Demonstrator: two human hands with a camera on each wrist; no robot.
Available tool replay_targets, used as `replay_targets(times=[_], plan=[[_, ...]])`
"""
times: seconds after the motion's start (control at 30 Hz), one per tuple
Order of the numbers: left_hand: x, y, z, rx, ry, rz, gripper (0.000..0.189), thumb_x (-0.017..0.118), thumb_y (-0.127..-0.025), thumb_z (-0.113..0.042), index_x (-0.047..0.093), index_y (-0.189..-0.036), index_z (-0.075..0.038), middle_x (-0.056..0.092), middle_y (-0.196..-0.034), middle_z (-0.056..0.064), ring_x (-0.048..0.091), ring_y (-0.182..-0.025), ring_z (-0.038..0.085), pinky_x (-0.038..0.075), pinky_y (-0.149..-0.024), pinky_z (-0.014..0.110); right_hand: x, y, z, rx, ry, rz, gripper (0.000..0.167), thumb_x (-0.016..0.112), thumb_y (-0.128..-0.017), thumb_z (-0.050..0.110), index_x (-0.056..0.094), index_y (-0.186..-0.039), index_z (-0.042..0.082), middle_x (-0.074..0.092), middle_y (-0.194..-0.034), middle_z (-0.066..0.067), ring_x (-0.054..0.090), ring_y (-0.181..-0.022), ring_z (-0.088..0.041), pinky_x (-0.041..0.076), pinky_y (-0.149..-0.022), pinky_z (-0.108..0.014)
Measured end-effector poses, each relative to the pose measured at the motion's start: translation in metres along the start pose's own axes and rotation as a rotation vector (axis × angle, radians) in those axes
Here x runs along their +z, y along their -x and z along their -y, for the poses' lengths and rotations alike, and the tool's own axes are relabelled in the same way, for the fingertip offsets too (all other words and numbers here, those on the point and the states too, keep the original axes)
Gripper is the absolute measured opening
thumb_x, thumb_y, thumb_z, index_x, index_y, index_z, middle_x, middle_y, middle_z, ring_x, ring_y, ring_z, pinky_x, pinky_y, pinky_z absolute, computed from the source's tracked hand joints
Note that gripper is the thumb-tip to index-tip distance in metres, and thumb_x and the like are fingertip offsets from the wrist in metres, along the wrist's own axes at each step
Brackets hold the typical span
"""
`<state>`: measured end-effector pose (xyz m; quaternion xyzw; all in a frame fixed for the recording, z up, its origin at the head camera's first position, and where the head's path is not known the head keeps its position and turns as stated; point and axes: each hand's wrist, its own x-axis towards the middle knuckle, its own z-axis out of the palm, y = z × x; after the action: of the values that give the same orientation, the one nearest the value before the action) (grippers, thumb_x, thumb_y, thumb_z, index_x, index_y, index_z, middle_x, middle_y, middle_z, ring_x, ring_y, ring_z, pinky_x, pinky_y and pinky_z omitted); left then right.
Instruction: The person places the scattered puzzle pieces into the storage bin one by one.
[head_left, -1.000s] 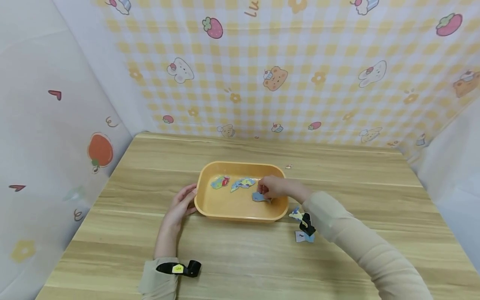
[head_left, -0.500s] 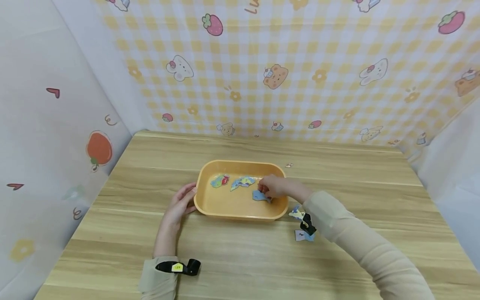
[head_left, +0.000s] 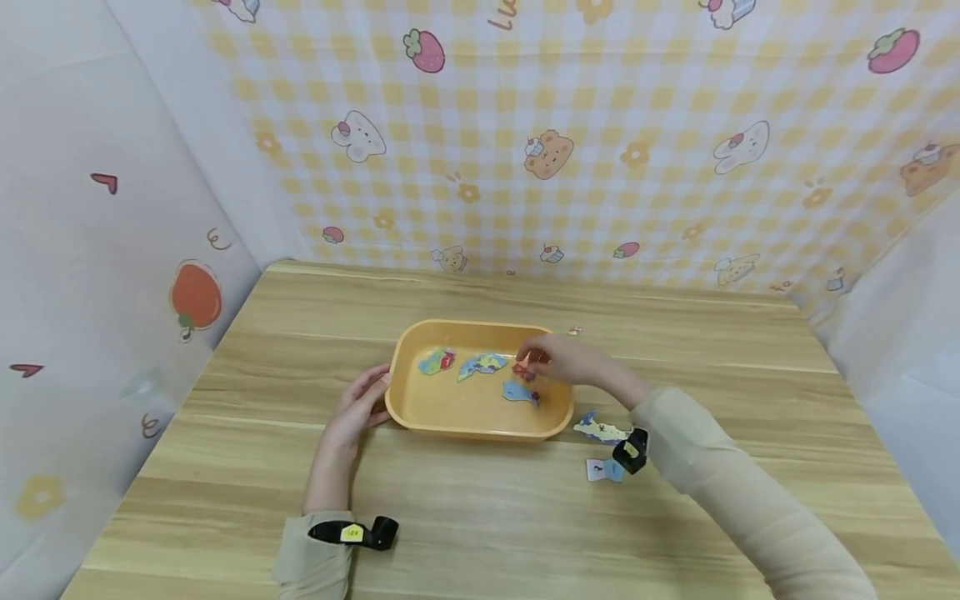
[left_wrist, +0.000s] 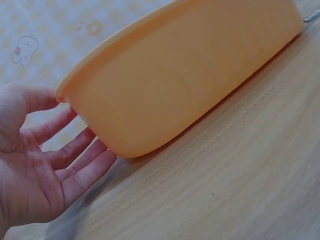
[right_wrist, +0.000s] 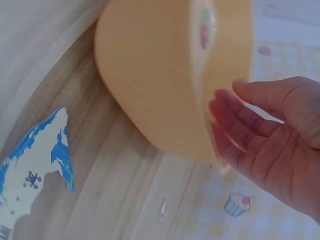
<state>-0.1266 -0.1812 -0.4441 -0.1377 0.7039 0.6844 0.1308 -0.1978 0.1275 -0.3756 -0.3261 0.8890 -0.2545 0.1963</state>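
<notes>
A yellow-orange plastic tray (head_left: 450,428) stands on the table. My left hand (head_left: 360,408) touches its left end; in the left wrist view the fingers (left_wrist: 82,150) lie fairly straight against the outer wall, the thumb side at the rim. Inside the tray's right end is my right hand (head_left: 558,360), fingers loosely bent, over a small red-orange printed piece (head_left: 522,369). In the right wrist view, thumb and fingertips stand apart with nothing visible between them. Just below lies a blue puzzle-like piece (head_left: 520,392). Two more irregular printed pieces, a blue-yellow one (head_left: 480,365) and a green-red one (head_left: 437,361), lie further left.
Right of the tray, a blue and cream printed piece (head_left: 600,429) lies on the wooden table (head_left: 465,517), with a pale pink and blue piece (head_left: 603,470) nearer me. A tiny printed piece (head_left: 574,331) lies behind the tray. A checked cloth (head_left: 480,150) hangs at the back.
My right hand has drawn back slightly to the right and up. The red-orange piece and more of the blue piece now show under it. The left hand stays at the tray.
</notes>
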Motion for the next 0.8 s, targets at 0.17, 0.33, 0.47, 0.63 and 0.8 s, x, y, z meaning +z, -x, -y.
replay_targets(times=[0.17, 0.33, 0.47, 0.63, 0.8], plan=[[-0.001, 0.0, 0.0, -0.007, -0.003, 0.008, 0.05, 0.049, -0.093, -0.035, 0.039, -0.136, -0.011, 0.044, -0.135, 0.011, 0.057, -0.09, 0.004, 0.05, -0.077, 0.022, -0.008, 0.015, -0.013, 0.021, -0.156, -0.118, 0.021, 0.056, -0.088, 0.004, 0.059, -0.106, -0.007, 0.063, -0.088, -0.018, 0.059, -0.078, -0.02, 0.051, -0.069, -0.029], [-0.002, 0.0, 0.0, -0.002, -0.005, 0.007, 0.051, 0.049, -0.093, -0.037, 0.039, -0.136, -0.011, 0.046, -0.132, 0.009, 0.057, -0.09, 0.004, 0.05, -0.077, 0.022, -0.009, 0.034, -0.031, 0.116, -0.285, -0.212, 0.024, 0.053, -0.09, 0.006, 0.057, -0.109, -0.008, 0.062, -0.089, -0.022, 0.059, -0.073, -0.022, 0.053, -0.064, -0.031], [-0.002, 0.0, 0.0, 0.007, -0.019, 0.008, 0.052, 0.049, -0.093, -0.038, 0.039, -0.136, -0.011, 0.048, -0.127, 0.006, 0.056, -0.091, 0.004, 0.05, -0.078, 0.022, -0.006, 0.052, -0.046, 0.156, -0.311, -0.248, 0.025, 0.052, -0.089, 0.004, 0.055, -0.11, -0.01, 0.061, -0.089, -0.026, 0.059, -0.072, -0.025, 0.053, -0.064, -0.035], [-0.002, 0.001, 0.001, 0.005, -0.025, 0.015, 0.054, 0.049, -0.092, -0.04, 0.038, -0.136, -0.011, 0.048, -0.126, 0.005, 0.056, -0.092, 0.004, 0.05, -0.079, 0.023, 0.003, 0.07, -0.06, 0.187, -0.31, -0.207, 0.027, 0.054, -0.089, 0.003, 0.054, -0.111, -0.012, 0.061, -0.095, -0.027, 0.06, -0.081, -0.026, 0.053, -0.07, -0.032], [-0.002, 0.001, 0.002, 0.024, -0.033, 0.026, 0.054, 0.048, -0.093, -0.041, 0.037, -0.136, -0.011, 0.047, -0.128, 0.005, 0.055, -0.095, 0.005, 0.05, -0.08, 0.022, 0.012, 0.083, -0.07, 0.188, -0.272, -0.155, 0.027, 0.059, -0.086, 0.003, 0.056, -0.109, -0.01, 0.064, -0.093, -0.02, 0.061, -0.085, -0.023, 0.051, -0.073, -0.024]])
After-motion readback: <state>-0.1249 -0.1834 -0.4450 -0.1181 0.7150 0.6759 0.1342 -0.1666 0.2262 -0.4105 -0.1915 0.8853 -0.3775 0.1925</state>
